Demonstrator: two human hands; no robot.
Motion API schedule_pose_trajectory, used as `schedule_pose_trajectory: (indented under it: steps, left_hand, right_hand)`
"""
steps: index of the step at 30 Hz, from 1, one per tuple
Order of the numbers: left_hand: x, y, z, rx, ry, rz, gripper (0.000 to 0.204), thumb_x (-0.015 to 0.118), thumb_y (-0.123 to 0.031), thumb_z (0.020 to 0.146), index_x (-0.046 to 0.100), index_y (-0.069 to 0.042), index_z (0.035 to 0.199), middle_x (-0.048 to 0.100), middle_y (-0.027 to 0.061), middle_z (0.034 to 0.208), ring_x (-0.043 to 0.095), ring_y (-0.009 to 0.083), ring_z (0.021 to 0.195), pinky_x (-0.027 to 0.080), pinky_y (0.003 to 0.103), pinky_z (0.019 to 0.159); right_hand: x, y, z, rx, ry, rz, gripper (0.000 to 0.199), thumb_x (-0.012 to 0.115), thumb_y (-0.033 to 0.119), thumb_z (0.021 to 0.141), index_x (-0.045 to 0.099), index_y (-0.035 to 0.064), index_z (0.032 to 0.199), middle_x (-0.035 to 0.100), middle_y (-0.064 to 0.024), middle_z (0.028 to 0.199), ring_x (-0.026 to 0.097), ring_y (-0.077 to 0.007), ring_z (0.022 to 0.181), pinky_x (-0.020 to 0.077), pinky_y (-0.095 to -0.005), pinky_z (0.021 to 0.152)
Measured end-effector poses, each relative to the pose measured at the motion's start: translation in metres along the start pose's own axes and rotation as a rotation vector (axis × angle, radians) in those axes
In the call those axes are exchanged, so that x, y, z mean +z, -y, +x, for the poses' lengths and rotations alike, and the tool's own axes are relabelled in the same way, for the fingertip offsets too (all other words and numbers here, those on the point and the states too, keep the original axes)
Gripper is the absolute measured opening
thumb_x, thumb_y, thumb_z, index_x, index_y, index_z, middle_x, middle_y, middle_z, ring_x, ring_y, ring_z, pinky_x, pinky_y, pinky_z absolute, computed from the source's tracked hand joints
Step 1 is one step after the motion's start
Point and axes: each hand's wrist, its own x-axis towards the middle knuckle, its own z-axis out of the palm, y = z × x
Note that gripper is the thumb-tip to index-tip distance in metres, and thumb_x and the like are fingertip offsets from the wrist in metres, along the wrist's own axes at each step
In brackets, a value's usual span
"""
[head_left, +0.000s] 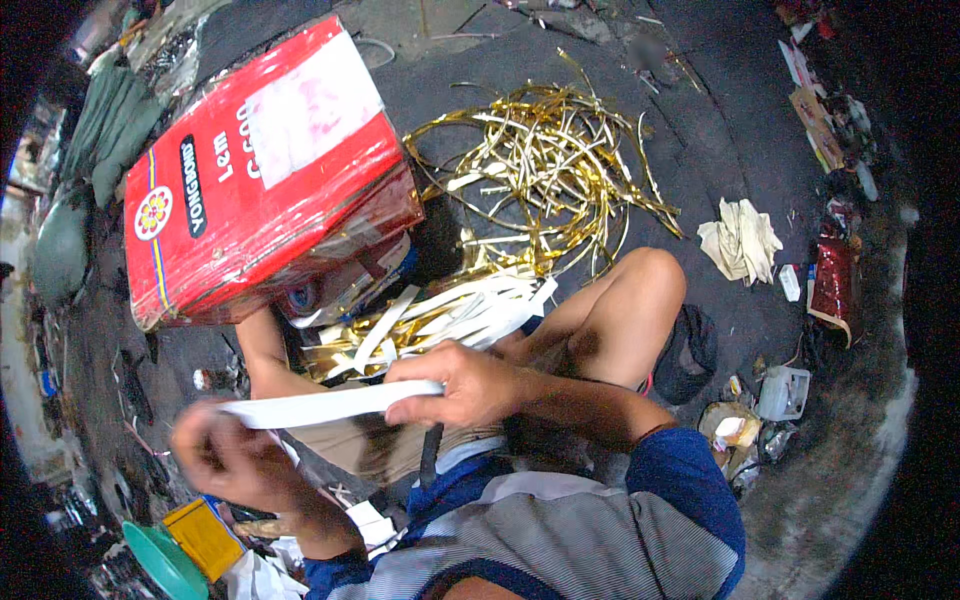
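A white strip (325, 407) stretches between my two hands above my lap. My right hand (465, 385) pinches one end of it between thumb and fingers. At the other end my left hand (235, 455) is blurred by motion; its fingers look curled round the strip, though the exact grip is smeared. Just beyond my hands, a bundle of white and gold strips (450, 320) lies by my folded legs. Farther off sits a loose, tangled heap of thin gold strips (555, 165) on the dark floor covering.
A large red box (280, 170) with a pale patch stands at the left beyond my hands. A crumpled cream cloth (740, 242) and a clear plastic container (783, 393) lie to the right. Near me at lower left are a green dish (160, 565) and a yellow block (205, 537).
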Motion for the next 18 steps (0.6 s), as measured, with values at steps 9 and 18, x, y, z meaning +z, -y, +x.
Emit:
schedule_pose_trajectory:
  steps: [9,18]
  left_hand:
    - [-0.087,0.084,0.231,0.078,-0.223,0.571,0.041,0.07,-0.012,0.092,0.061,0.002,0.129,0.072,0.0161,0.114,0.072,0.0294,0.095,0.057,0.036,0.078]
    - [0.161,0.015,0.171,0.337,0.541,0.173,0.053,0.069,-0.002,0.078,0.059,0.0,0.129,0.064,0.0235,0.122,0.066,0.0358,0.107,0.054,0.042,0.091]
  right_hand:
    - [-0.104,0.109,0.083,0.024,-0.129,-0.381,0.023,0.069,0.023,0.094,0.071,0.0004,0.098,0.07,-0.0117,0.077,0.068,-0.0162,0.072,0.0544,-0.0361,0.069]
    - [-0.15,0.119,0.167,-0.146,-0.364,-1.256,0.028,0.072,0.029,0.085,0.077,0.0082,0.102,0.075,-0.0177,0.095,0.072,-0.0369,0.09,0.0556,-0.0476,0.082]
